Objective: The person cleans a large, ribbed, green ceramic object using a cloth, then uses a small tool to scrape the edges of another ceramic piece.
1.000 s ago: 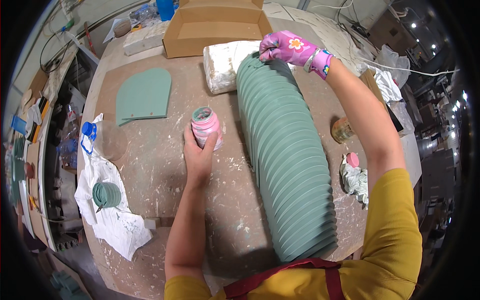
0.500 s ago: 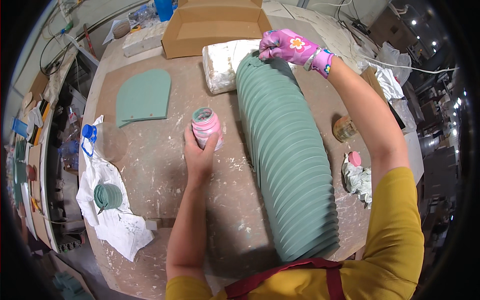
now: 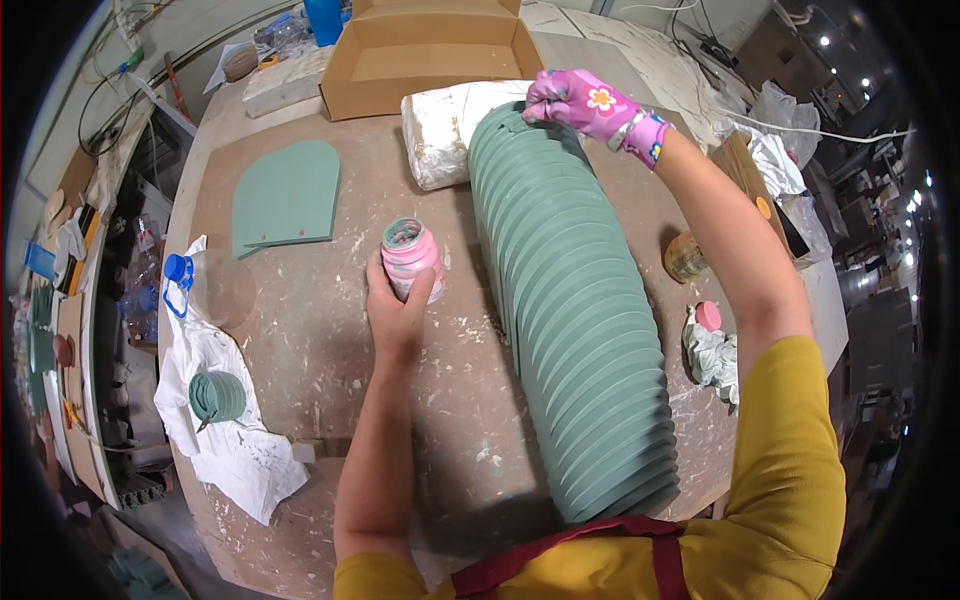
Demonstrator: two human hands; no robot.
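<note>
My bare left hand (image 3: 399,305) is wrapped round a small pink jar (image 3: 413,262) with green smears at its open mouth. At the far end of a long row of green round-topped panels (image 3: 570,300), my gloved right hand (image 3: 580,103) is closed, fingers pressed together at the top edge of the farthest panel. Whatever those fingers hold is hidden. The glove is pink with flowers. A white wrapped block (image 3: 430,140) lies against the row's far end. One more green round-topped panel (image 3: 287,195) lies flat to the left.
An open cardboard box (image 3: 430,60) stands at the back. On the left, a white cloth (image 3: 235,455) carries a green-coated roll (image 3: 217,396), near a clear jug with blue cap (image 3: 179,267). Right of the row are a jar (image 3: 685,257), a pink lid (image 3: 708,316) and a crumpled cloth (image 3: 711,355).
My right hand has moved slightly right and nearer along the top of the farthest panel. My left hand keeps its hold on the pink jar.
</note>
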